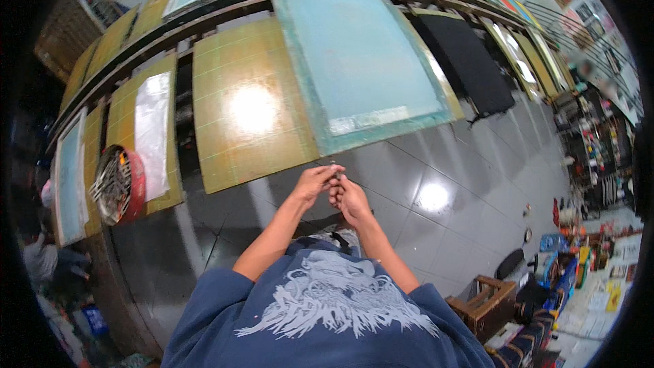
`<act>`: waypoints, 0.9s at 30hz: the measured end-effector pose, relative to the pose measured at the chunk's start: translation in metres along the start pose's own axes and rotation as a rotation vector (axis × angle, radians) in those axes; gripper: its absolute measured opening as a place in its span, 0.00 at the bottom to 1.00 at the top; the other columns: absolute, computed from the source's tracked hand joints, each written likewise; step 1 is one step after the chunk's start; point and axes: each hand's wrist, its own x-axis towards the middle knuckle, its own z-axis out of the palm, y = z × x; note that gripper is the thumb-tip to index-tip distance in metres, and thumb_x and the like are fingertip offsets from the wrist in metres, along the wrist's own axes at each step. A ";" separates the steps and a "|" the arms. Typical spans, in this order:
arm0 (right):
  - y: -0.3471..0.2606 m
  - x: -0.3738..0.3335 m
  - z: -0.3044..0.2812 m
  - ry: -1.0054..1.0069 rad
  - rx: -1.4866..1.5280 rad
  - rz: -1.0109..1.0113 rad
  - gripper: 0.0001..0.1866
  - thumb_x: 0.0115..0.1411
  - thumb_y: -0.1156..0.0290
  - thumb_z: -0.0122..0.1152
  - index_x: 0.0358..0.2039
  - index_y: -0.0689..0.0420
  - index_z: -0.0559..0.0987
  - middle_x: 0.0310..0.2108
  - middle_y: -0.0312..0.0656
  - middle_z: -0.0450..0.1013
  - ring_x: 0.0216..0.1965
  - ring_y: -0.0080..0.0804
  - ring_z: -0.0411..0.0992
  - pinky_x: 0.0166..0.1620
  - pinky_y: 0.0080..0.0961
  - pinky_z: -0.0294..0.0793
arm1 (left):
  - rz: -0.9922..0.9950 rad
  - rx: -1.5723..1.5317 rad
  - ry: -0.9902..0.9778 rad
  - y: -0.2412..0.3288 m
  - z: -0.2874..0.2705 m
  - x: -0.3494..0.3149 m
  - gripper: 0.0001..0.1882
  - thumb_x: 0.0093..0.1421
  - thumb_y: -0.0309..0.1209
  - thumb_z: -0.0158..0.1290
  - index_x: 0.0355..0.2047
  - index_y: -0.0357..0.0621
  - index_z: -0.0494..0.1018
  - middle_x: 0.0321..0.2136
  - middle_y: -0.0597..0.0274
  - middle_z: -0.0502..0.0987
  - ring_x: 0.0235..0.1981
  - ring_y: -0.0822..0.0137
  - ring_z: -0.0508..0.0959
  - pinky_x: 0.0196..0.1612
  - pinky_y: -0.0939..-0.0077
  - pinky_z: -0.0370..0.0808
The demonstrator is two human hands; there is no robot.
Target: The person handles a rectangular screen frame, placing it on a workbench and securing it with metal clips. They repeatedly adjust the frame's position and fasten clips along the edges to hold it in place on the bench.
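Observation:
My left hand (315, 184) and my right hand (351, 199) meet in front of my body, just off the table's near edge. Both have their fingers closed in a pinch around a small dark piece (338, 174), too small to make out. Beyond them lies a large screen printing frame (361, 61) with pale blue mesh and a teal border. To its left is a yellowish board (252, 109) marked with thin light lines. A red round tub (136, 180) full of small metal parts sits farther left on another board.
A long dark rail (225, 1) runs behind the boards. Black cloth (470, 61) covers a board to the right. Below my hands is grey tiled floor (436, 232). A wooden stool (485, 307) stands at lower right, near crowded shelves (596, 143). A person (51, 259) is at far left.

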 end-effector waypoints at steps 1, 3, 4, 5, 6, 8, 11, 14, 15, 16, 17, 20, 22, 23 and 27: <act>0.000 -0.002 0.003 0.047 -0.190 -0.108 0.19 0.72 0.56 0.46 0.41 0.61 0.76 0.23 0.35 0.72 0.20 0.20 0.69 0.25 0.18 0.68 | 0.016 0.032 0.058 -0.004 -0.002 0.003 0.18 0.66 0.43 0.56 0.41 0.37 0.78 0.33 0.65 0.77 0.29 0.76 0.73 0.33 0.80 0.72; 0.002 -0.003 0.010 0.129 -0.573 -0.308 0.21 0.73 0.54 0.43 0.41 0.61 0.75 0.23 0.35 0.72 0.19 0.21 0.69 0.24 0.18 0.67 | -0.006 0.067 0.144 -0.010 -0.004 0.011 0.19 0.65 0.44 0.56 0.42 0.38 0.77 0.34 0.64 0.78 0.32 0.74 0.75 0.36 0.78 0.73; 0.003 -0.003 0.010 0.147 -0.641 -0.391 0.22 0.73 0.54 0.42 0.41 0.61 0.75 0.23 0.36 0.72 0.19 0.21 0.69 0.24 0.18 0.67 | -0.042 0.070 0.172 -0.012 -0.007 0.013 0.19 0.64 0.45 0.58 0.41 0.40 0.76 0.35 0.64 0.79 0.35 0.73 0.76 0.39 0.76 0.74; 0.005 -0.003 0.008 0.163 -0.710 -0.474 0.23 0.73 0.54 0.41 0.40 0.61 0.75 0.23 0.36 0.72 0.19 0.21 0.69 0.24 0.18 0.67 | -0.078 0.072 0.202 -0.014 -0.009 0.016 0.19 0.63 0.46 0.59 0.41 0.41 0.75 0.37 0.63 0.80 0.38 0.72 0.78 0.42 0.74 0.75; 0.009 -0.002 0.006 0.178 -0.774 -0.551 0.23 0.74 0.53 0.40 0.40 0.61 0.75 0.23 0.36 0.72 0.20 0.22 0.70 0.24 0.18 0.67 | -0.078 0.022 0.155 -0.011 -0.007 0.014 0.20 0.63 0.46 0.59 0.41 0.41 0.74 0.38 0.63 0.79 0.39 0.71 0.78 0.43 0.75 0.74; 0.007 0.002 0.002 0.121 -0.513 -0.339 0.24 0.73 0.53 0.40 0.41 0.62 0.76 0.23 0.37 0.73 0.19 0.22 0.70 0.23 0.19 0.67 | -0.082 -0.088 0.070 -0.003 0.001 0.006 0.21 0.62 0.48 0.59 0.40 0.43 0.72 0.41 0.62 0.79 0.41 0.70 0.78 0.44 0.76 0.74; 0.005 0.001 0.001 0.123 -0.371 -0.160 0.24 0.73 0.53 0.40 0.42 0.62 0.76 0.23 0.37 0.73 0.19 0.22 0.70 0.22 0.19 0.67 | -0.050 -0.170 -0.005 -0.002 -0.007 -0.001 0.21 0.66 0.47 0.51 0.48 0.43 0.72 0.47 0.63 0.78 0.43 0.70 0.77 0.47 0.73 0.73; 0.008 -0.001 -0.012 0.180 -0.501 -0.222 0.23 0.73 0.55 0.43 0.44 0.63 0.76 0.22 0.39 0.73 0.18 0.23 0.70 0.22 0.19 0.68 | -0.097 -0.200 -0.037 0.001 -0.018 -0.003 0.26 0.66 0.49 0.39 0.52 0.43 0.71 0.51 0.62 0.77 0.46 0.66 0.77 0.52 0.66 0.70; 0.011 0.000 -0.026 0.202 -0.536 -0.264 0.21 0.72 0.56 0.45 0.44 0.64 0.75 0.22 0.40 0.74 0.18 0.23 0.71 0.23 0.20 0.69 | -0.104 -0.210 -0.045 -0.001 -0.021 -0.004 0.28 0.65 0.50 0.37 0.53 0.43 0.71 0.52 0.62 0.77 0.47 0.65 0.77 0.52 0.66 0.70; 0.011 0.001 -0.037 0.223 -0.571 -0.309 0.20 0.72 0.57 0.47 0.44 0.65 0.75 0.23 0.41 0.74 0.18 0.23 0.71 0.23 0.21 0.69 | -0.107 -0.219 -0.052 -0.001 -0.023 -0.005 0.29 0.65 0.51 0.36 0.54 0.43 0.71 0.53 0.61 0.77 0.47 0.64 0.77 0.52 0.66 0.70; 0.010 -0.002 -0.051 0.277 -0.557 -0.267 0.20 0.70 0.57 0.51 0.47 0.63 0.74 0.24 0.39 0.74 0.18 0.21 0.70 0.21 0.18 0.68 | -0.143 -0.125 -0.006 -0.001 -0.025 -0.008 0.30 0.65 0.50 0.34 0.54 0.42 0.71 0.54 0.60 0.76 0.48 0.63 0.77 0.53 0.66 0.70; -0.004 -0.011 -0.090 0.464 -0.595 -0.296 0.18 0.68 0.60 0.56 0.47 0.63 0.74 0.25 0.40 0.74 0.18 0.20 0.70 0.21 0.19 0.68 | -0.219 0.121 0.048 -0.002 -0.029 -0.019 0.30 0.67 0.47 0.31 0.55 0.40 0.73 0.55 0.59 0.76 0.50 0.63 0.77 0.54 0.67 0.69; -0.019 -0.017 -0.114 0.555 -0.587 -0.369 0.17 0.67 0.61 0.57 0.47 0.63 0.74 0.25 0.40 0.75 0.18 0.20 0.70 0.21 0.19 0.69 | -0.222 0.230 -0.009 -0.004 -0.032 -0.027 0.30 0.69 0.45 0.30 0.53 0.39 0.75 0.55 0.60 0.77 0.51 0.65 0.77 0.54 0.67 0.68; -0.027 -0.020 -0.127 0.601 -0.583 -0.405 0.17 0.67 0.61 0.57 0.46 0.63 0.74 0.25 0.40 0.75 0.18 0.20 0.70 0.21 0.19 0.69 | -0.229 0.295 -0.040 -0.008 -0.028 -0.031 0.30 0.70 0.45 0.31 0.53 0.39 0.75 0.54 0.60 0.77 0.51 0.64 0.77 0.55 0.67 0.68; -0.068 -0.017 -0.183 0.777 -0.708 -0.547 0.18 0.65 0.63 0.59 0.49 0.63 0.74 0.27 0.43 0.76 0.21 0.26 0.72 0.26 0.24 0.71 | -0.289 0.473 -0.197 -0.007 0.011 -0.027 0.28 0.71 0.48 0.37 0.53 0.39 0.76 0.53 0.60 0.78 0.52 0.64 0.77 0.56 0.68 0.68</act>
